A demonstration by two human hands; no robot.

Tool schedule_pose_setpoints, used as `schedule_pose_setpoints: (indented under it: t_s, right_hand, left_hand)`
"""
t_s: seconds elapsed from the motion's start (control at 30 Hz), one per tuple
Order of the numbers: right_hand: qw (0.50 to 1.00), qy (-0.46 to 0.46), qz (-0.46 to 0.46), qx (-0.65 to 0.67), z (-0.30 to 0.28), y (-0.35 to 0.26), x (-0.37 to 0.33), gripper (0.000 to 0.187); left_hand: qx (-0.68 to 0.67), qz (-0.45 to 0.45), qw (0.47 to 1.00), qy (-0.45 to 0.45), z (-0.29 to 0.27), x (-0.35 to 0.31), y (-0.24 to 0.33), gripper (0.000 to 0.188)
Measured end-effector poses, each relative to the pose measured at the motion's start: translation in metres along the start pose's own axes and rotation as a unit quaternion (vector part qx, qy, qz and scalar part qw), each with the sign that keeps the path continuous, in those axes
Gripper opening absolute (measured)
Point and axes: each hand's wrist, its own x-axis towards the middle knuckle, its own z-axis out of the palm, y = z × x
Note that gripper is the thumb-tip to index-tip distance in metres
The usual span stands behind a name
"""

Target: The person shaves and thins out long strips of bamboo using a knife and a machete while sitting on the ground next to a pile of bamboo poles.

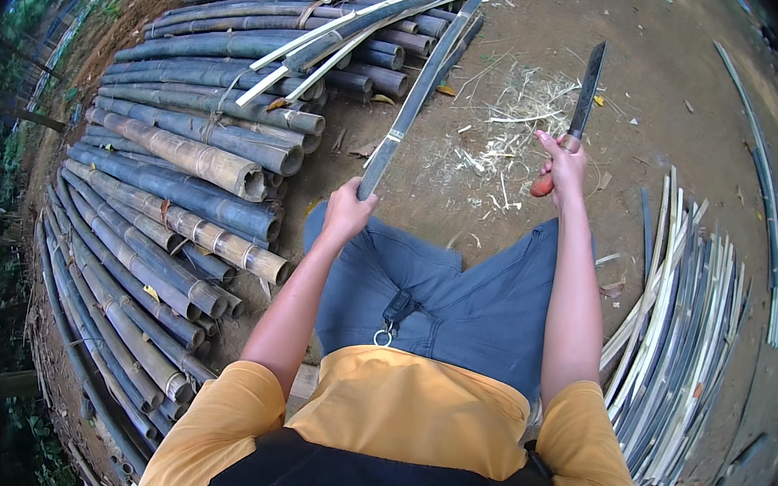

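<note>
My left hand [349,213] is closed round the near end of a long split bamboo strip [409,112], dark on its outer side. The strip slants up and away to the right, its far end beside the bamboo pile. In my right hand [565,168] is a machete [588,88] with a broad dark blade and a reddish handle. The blade points away from me, apart from the strip. My fingers wrap the handle, and its rounded end shows below them. Pale shavings [520,123] lie on the ground between the strip and the machete.
Stacked bamboo poles [197,142] fill the left side, with some split pieces [357,30] lying on top. A bundle of thin bamboo strips [677,346] rests on the ground at right. Farther right lies a long single strip [768,202]. Dirt ground [658,111] stretches ahead.
</note>
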Motion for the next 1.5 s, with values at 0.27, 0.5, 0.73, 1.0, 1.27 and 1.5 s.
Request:
schedule_pose_setpoints:
  t_s: [0.27, 0.5, 0.73, 1.0, 1.27, 1.5]
  right_hand:
    - [0.990, -0.040, 0.051, -0.128, 0.020, 0.052, -0.022, 0.032]
    - [0.947, -0.103, 0.055, -0.298, 0.016, 0.085, -0.025, 0.025]
    - [0.918, -0.078, 0.142, -0.362, 0.012, 0.098, -0.023, 0.030]
    - [0.931, -0.090, 0.130, -0.329, 0.003, 0.116, -0.011, 0.035]
    - [0.950, -0.086, 0.158, -0.255, 0.002, 0.103, -0.016, 0.022]
    - [0.966, -0.011, 0.176, -0.189, -0.001, 0.102, -0.010, 0.017]
  left_hand:
    - [0.114, -0.030, 0.990, -0.072, -0.019, -0.016, -0.009, 0.045]
    - [0.157, -0.012, 0.980, -0.122, -0.016, -0.039, -0.027, 0.041]
    - [-0.002, -0.118, 0.962, -0.248, -0.045, -0.045, -0.041, 0.038]
    - [-0.011, -0.084, 0.955, -0.284, -0.128, -0.028, -0.002, 0.066]
    - [-0.315, -0.012, 0.918, -0.242, -0.188, -0.023, 0.042, 0.071]
    - [-0.428, 0.243, 0.845, -0.208, -0.163, -0.014, 0.042, 0.086]
